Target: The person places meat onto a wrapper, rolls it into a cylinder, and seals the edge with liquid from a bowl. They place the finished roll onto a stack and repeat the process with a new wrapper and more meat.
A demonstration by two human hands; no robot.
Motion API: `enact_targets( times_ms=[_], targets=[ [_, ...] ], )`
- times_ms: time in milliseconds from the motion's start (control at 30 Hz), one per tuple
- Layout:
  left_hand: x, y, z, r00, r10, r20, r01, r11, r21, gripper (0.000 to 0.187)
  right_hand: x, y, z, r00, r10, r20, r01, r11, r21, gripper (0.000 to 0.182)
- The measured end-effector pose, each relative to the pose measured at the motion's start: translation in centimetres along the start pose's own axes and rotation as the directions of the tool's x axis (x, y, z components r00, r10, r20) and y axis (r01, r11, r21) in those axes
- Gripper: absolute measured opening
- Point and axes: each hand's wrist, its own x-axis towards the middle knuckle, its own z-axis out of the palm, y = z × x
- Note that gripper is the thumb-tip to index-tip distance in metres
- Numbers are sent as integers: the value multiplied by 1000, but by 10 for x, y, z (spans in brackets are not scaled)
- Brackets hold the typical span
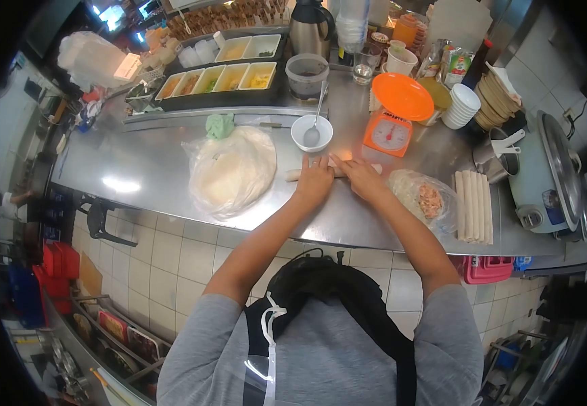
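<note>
A pale spring roll (294,175) lies crosswise near the counter's front edge, its two ends showing. My left hand (315,178) lies over its left half, fingers stretched forward past it. Beside that, my right hand (361,178) rests on the right half with fingers spread and angled inward. Both hands press from above; the middle of the roll is mostly hidden. Just beyond them stands a white bowl (299,135) with a spoon (312,135) in it. Left of my hands is a plastic bag of round wrappers (229,169); to the right sits a bag of pinkish filling (430,201).
Finished rolls (473,206) lie in a row at the right, near a large cooker (544,179). An orange scale (387,135) with an orange plate (403,96) stands behind my right hand. Topping trays (216,79), a grey tub (307,76) and a steel jug (310,34) line the back.
</note>
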Motion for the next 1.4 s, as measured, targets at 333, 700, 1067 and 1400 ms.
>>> enact_targets(
  times_ms=[333, 700, 1067, 1400],
  targets=[
    [2, -15, 26, 975, -16, -221, -32, 977, -211, 39, 10, 18, 25, 978, -69, -198, 55, 996, -76, 68],
    [-32, -41, -48, 749, 411, 520, 137, 671, -728, 36, -34, -28, -39, 903, 73, 423, -292, 828, 478, 71],
    [-69, 10, -134, 579, 621, 529, 726, -97, -680, 47, -61, 29, -156, 836, 548, -40, -267, 468, 842, 51],
    [-95, 8, -131, 768, 295, 569, 640, -394, -660, 46, -93, 181, -151, 80, 696, -714, -889, 374, 265, 36]
  ],
)
